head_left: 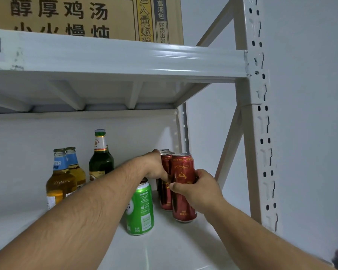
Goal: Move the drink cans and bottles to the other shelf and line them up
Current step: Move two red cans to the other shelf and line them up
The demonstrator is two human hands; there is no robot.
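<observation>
On the white shelf [180,248] stands a row of tall red beer cans running back toward the wall. My right hand [197,190] grips the front red can [182,191] around its middle. My left hand [154,166] reaches past a green can [141,209] and curls around the red can behind [165,199]; its fingers are hidden. Further red cans [165,151] show only their tops. Left of my arm stand a dark green bottle [101,158] and two amber bottles with blue neck labels [61,182].
The shelf above [115,59] hangs low over the cans and carries a printed cardboard box [86,16]. A perforated upright post [256,133] with diagonal braces closes the right side. The white wall [310,114] lies behind.
</observation>
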